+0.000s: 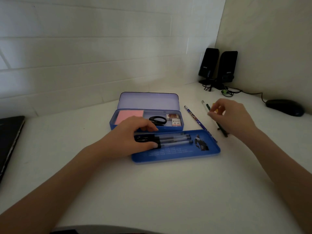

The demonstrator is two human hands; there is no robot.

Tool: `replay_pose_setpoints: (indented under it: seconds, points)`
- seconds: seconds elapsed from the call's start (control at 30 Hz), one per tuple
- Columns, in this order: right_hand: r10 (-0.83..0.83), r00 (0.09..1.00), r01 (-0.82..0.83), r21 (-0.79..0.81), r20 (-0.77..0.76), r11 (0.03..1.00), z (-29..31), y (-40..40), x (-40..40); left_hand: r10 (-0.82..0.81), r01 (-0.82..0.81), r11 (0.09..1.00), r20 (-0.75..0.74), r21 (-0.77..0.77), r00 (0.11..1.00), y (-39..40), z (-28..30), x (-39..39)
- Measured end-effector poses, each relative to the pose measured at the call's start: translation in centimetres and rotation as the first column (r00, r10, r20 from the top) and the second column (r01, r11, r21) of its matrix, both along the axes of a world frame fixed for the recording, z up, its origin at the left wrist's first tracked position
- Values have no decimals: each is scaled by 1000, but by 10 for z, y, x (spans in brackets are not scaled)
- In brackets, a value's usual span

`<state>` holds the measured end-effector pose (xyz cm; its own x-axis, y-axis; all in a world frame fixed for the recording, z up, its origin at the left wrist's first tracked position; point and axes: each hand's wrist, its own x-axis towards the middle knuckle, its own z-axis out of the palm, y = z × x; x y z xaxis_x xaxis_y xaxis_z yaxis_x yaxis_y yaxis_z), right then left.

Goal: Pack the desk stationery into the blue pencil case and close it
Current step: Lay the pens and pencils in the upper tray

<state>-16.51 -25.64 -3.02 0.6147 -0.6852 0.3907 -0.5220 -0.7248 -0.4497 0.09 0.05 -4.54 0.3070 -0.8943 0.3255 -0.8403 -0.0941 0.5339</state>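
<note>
I read the blue pencil case (146, 121) mid-desk as a stiff, light tin, lid up; its tray (177, 153) sits loose just in front. Left hand (130, 137) has fingers curled round the pens (170, 140) on the tray. Right hand (231, 117) is loosely curled over the pencils (205, 107); grip unclear. They're thin and roll-prone; I'd pinch mid-shaft.

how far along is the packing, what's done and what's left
Done: the pink notes, scissors and erasers sit in the open case. In hand: the left hand holds the pens on the blue tray; the right hand reaches over the pencils on the desk. Left: pencils in, tray into the case, lid shut.
</note>
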Motion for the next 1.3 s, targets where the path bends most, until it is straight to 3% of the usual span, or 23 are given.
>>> replay_pose_setpoints:
  seconds: [0.13,0.2,0.73,0.93,1.03,1.17,1.3]
  points:
    - [-157,969,170,54,-192,984,-14,-17,-2,0,-5,997,76,71,997,2,0,0]
    - [-183,959,200,58,-217,978,-17,-20,-1,3,-11,996,91,86,996,2,0,0]
    - [-90,951,153,200,-295,968,-14,-9,3,5,-12,996,84,84,996,0,0,-1]
    - [-78,980,112,184,-186,977,-16,-7,6,4,-11,996,82,88,997,0,-1,0]
    - [-75,997,78,131,-21,988,-14,-3,9,5,-13,996,88,85,996,1,-1,0]
    - [80,970,-126,192,230,973,0,17,12,14,-21,996,85,84,996,1,0,-1]
    - [320,910,-386,256,262,886,11,38,9,15,-25,995,99,95,995,0,-1,0]
